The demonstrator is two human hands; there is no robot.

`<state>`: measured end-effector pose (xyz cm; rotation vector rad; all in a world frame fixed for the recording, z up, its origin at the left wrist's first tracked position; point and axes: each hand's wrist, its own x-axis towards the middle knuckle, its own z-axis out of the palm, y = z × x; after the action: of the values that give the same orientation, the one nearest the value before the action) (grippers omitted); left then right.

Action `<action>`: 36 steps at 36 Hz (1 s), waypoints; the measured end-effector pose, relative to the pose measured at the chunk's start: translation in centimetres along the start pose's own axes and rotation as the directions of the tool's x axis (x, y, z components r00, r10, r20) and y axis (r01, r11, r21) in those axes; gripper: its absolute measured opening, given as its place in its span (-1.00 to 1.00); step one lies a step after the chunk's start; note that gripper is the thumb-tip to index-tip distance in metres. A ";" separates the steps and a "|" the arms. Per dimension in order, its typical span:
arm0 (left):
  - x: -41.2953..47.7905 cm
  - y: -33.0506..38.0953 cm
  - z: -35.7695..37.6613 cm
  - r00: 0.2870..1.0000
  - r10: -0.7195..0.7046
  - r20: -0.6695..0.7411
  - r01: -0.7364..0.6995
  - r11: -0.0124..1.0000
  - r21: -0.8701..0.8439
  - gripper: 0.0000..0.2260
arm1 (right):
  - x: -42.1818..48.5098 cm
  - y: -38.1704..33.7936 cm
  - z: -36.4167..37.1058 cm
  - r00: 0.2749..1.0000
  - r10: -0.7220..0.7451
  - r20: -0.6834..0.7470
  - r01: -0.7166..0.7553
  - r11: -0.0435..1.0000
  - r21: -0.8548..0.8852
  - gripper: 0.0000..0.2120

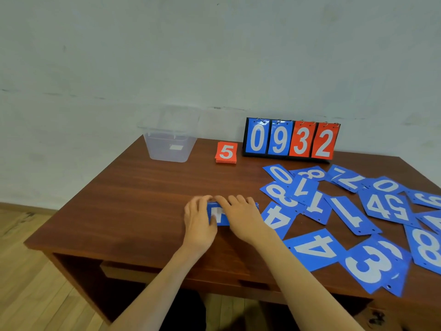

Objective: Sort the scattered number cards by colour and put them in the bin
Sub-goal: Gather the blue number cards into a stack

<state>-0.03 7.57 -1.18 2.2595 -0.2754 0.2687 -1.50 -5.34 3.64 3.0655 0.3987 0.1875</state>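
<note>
**Head view, near to far.** Nearest the viewer, at the right front of the table (143, 199), lie loose blue cards (315, 249). They are face up, overlapping and turned every way, and the spread runs back along the right half of the tabletop.

At mid-depth, centre, the left hand (199, 223) and right hand (241, 218) bracket a blue stack (218, 215) from its two short ends. The stack's long axis runs left to right. The fingers of both hands curl over its far edge, so each hand grips it. Most of the stack is covered, and whether it rests flat on the wood or is tipped up cannot be told for certain.

**Key relation:** every loose card lies to the right of the fingers. The closest, a 4, is just beside the right wrist, so the right hand is the nearer for the next pick-up.

Farther back, a red stack (226, 152) topped by a 5 sits squared. It lies between the bin (167, 149) on its left and a scoreboard (291, 139) on its right, which reads 0 9 3 2. The bin is clear plastic and upright, stands at the far left, and appears to hold no cards. It lies ahead and left of the hands, nearer the left hand.

**Judged progress:** red gathered, blue partly gathered, binning not yet begun.
</note>
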 end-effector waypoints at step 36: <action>0.2 3.6 1.9 0.867 -0.434 0.245 0.457 0.494 -0.740 -0.54 | -7.2 7.8 3.7 0.954 0.186 0.236 -0.230 0.957 0.178 -0.47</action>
<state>-0.70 3.84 0.22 1.3615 0.1853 -0.1579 -6.03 -14.83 -0.36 3.2786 0.0840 -0.1945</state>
